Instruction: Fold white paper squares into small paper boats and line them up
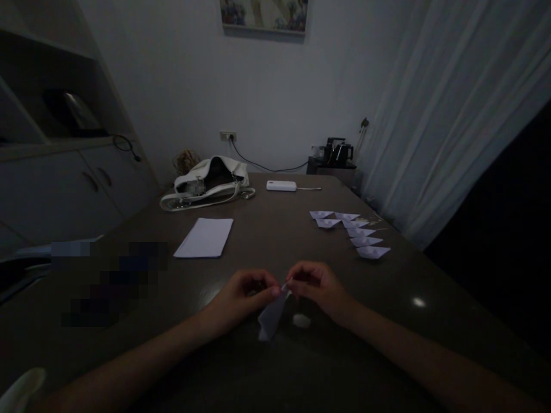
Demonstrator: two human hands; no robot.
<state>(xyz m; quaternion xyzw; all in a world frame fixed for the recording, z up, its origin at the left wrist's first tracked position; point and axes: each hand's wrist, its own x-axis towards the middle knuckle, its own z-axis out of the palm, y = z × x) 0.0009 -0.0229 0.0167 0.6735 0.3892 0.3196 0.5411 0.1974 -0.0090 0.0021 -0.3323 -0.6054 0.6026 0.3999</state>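
Above the near part of the dark table (258, 241), a folded piece of white paper (272, 318) hangs between my hands. My left hand (247, 291) pinches its upper edge with thumb and fingers. At the same top end, my right hand (316, 285) is closed on the paper with its fingertips, almost touching the left ones. The paper's lower part hangs down below my left thumb. Several folded paper boats (372, 252) stand in two rows to the right, beyond my right hand. A stack of white paper sheets (204, 238) lies to the left, beyond my left hand.
A white handbag (210, 182) lies at the far left of the table. A white power bank (281, 186) with a short cable lies near the far edge. Kettles (342, 152) stand on a low cabinet behind. A sheer curtain (430, 115) hangs on the right.
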